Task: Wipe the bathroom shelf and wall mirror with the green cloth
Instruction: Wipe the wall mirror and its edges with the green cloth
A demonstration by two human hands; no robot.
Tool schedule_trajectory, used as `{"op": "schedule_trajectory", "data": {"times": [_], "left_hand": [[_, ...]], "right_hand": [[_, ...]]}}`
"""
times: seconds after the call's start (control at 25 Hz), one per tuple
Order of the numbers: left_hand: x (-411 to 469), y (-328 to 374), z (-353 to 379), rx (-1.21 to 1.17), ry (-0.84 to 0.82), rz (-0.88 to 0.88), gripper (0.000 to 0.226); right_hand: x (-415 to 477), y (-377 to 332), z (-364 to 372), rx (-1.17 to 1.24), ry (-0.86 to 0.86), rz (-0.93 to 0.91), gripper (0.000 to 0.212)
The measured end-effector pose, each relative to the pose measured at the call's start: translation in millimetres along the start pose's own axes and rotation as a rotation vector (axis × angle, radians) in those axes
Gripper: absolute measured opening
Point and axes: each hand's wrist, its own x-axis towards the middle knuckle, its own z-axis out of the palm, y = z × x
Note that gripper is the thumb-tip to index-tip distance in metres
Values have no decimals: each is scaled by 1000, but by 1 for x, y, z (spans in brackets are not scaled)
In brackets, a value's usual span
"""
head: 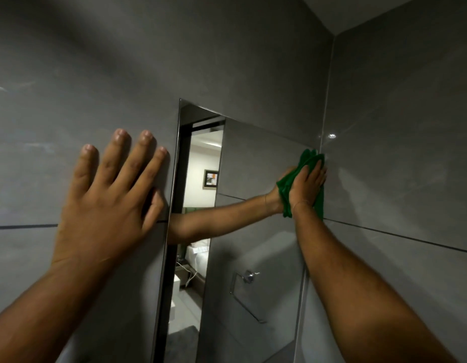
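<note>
A tall frameless wall mirror (253, 158) hangs on the grey tiled wall in the middle of the view. My right hand (307, 186) presses the green cloth (305, 159) flat against the mirror's upper right edge, next to the corner of the room. The cloth bunches out above and left of my fingers. My left hand (109, 200) lies flat on the tiles just left of the mirror, fingers spread, holding nothing. The mirror shows my right forearm and the cloth reflected. No shelf is in view.
The grey side wall (410, 153) meets the mirror wall at the corner on the right. Reflected in the mirror are a chrome towel holder (249, 277), a doorway and a lit room beyond it.
</note>
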Motion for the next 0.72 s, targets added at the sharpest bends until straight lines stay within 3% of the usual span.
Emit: {"op": "schedule_trajectory", "data": {"times": [0.56,0.72], "left_hand": [[2,3,-11,21,-60,-18,77],[1,3,-8,33,-49,-21,77]], "right_hand": [[29,-13,2,-23,-58,-193,61],[12,-37,14,-27,-90,-353,66]]}}
